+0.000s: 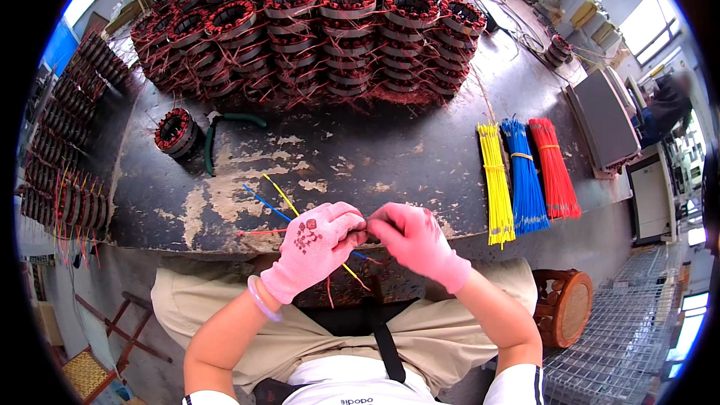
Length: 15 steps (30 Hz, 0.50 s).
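Both my hands wear pink gloves and meet at the near edge of the worktable. Closed fingers of my left hand (309,241) grip a few thin wires: a yellow wire (280,193), a blue wire (264,202) and a red wire (261,233). Their ends stick out on both sides of the glove. My right hand (420,240) pinches close against the left fingertips, and what lies between its fingers is hidden. Below the hands there is a dark, reddish area that I cannot make out clearly.
Stacked wound motor stators (346,45) fill the table's back, with more stators (71,142) at left. A single stator (177,133) sits beside green-handled pliers (209,146). To the right lie yellow (495,187), blue (526,180) and red (553,169) wire bundles on the worn tabletop (360,157).
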Tool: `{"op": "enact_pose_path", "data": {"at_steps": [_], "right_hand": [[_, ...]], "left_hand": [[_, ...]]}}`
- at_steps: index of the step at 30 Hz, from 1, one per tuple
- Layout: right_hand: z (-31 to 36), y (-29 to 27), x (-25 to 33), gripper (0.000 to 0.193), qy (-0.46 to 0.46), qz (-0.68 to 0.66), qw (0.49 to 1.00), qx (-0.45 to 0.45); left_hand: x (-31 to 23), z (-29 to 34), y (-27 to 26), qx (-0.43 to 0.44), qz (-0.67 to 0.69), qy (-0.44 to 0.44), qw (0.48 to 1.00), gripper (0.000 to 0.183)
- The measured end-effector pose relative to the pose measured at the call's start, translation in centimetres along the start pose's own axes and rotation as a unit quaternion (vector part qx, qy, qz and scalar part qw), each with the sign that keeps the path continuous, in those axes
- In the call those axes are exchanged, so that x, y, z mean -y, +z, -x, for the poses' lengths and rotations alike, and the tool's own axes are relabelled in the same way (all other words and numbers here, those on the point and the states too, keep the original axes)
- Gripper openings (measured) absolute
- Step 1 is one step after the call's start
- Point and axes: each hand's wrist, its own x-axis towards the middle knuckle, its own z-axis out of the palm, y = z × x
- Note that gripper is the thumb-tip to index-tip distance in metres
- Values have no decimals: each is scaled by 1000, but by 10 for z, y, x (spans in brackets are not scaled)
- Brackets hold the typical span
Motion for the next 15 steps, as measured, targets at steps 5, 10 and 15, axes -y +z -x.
{"op": "enact_pose_path", "data": {"at_steps": [5,10,15], "right_hand": [[-1,-3,14,19,154,-99,983,-2],[11,0,16,22,-210,348,903,-137],[8,-4,4,22,273,-295,907,127]], "left_hand": [[0,1,-2,11,-2,-6,1000,13],[-3,0,-4,32,22,-38,999,16],[-1,-1,-4,33,14,-17,999,16]]}}
